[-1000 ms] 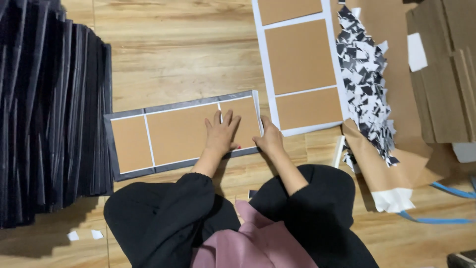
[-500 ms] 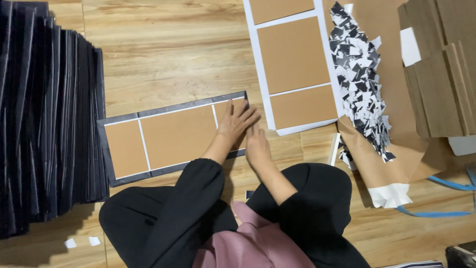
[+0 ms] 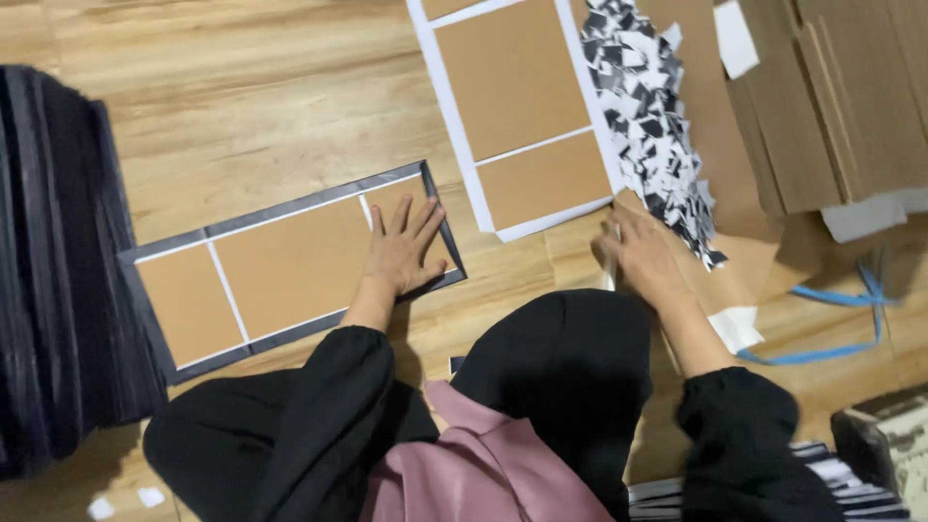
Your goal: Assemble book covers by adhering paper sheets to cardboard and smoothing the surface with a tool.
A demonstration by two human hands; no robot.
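A long cover of three brown board panels with a dark grey border (image 3: 280,271) lies on the wooden floor in front of me. My left hand (image 3: 404,253) rests flat on its right end, fingers spread. My right hand (image 3: 643,256) has reached to the right, onto brown paper (image 3: 749,275) at the foot of a pile of black-and-white paper scraps (image 3: 648,106). A thin pale strip (image 3: 610,266) stands by its fingers; whether the hand grips it is unclear.
A white-edged sheet with brown panels (image 3: 512,87) lies further away. A tall stack of dark covers (image 3: 58,261) fills the left side. Stacked cardboard (image 3: 841,97) sits at the right, a blue strap (image 3: 831,333) below it. My black-clad knee (image 3: 570,358) is between my arms.
My right hand has left the dark-bordered cover and moved right to the scrap pile. My left hand stays pressed on the cover's right end. The view has shifted right.
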